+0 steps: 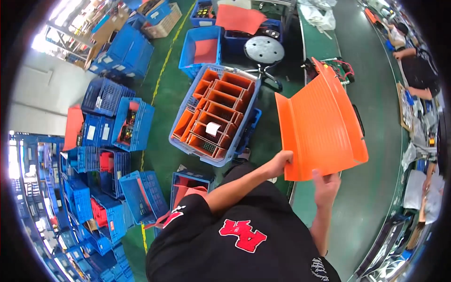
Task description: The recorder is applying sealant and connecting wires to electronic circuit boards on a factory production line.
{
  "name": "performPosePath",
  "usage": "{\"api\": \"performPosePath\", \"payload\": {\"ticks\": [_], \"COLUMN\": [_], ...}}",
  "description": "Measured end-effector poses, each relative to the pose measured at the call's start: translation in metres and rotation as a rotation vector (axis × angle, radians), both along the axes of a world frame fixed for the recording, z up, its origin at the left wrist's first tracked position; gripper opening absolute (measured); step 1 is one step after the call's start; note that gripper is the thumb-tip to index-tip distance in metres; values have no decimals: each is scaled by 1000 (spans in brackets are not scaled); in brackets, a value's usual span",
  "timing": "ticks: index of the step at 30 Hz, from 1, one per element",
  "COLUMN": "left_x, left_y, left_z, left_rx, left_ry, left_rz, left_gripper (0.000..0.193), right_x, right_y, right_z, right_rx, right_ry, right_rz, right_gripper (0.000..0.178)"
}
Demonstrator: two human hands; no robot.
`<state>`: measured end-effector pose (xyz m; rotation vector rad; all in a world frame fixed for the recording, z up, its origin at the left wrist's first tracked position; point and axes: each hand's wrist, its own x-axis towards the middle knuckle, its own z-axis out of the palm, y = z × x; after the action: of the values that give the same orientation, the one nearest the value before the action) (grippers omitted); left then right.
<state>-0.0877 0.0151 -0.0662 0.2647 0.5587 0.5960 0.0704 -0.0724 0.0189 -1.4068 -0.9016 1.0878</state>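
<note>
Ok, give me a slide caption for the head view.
Left hand gripping a bent orange sheet, right hand at its lower edge, divided crate nearby.

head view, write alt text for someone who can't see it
A bent orange ribbed sheet is gripped by a person's left hand, with the right hand at its near edge. To the left sits a large blue crate divided by orange partitions. Nearby are a round stool, other blue crates and green floor.

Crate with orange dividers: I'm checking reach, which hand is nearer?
Left. The left hand, holding the orange sheet, is below-right of the crate; the right hand is farther right.
</note>
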Motion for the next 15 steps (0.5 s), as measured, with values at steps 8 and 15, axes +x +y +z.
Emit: {"api": "performPosePath", "payload": {"ticks": [8,15], "left_x": [-42,-64], "left_y": [34,105], "left_z": [22,11], "left_rx": [245,779], "left_ry": [-31,-172], "left_rz": [8,89], "left_gripper": [44,36], "right_x": [-25,11], "right_y": [48,99], "right_z": [51,29], "right_rx": [-300,-576], "right_ry": [937,1436], "right_rz": [264,282], "right_gripper": [77,88]}}
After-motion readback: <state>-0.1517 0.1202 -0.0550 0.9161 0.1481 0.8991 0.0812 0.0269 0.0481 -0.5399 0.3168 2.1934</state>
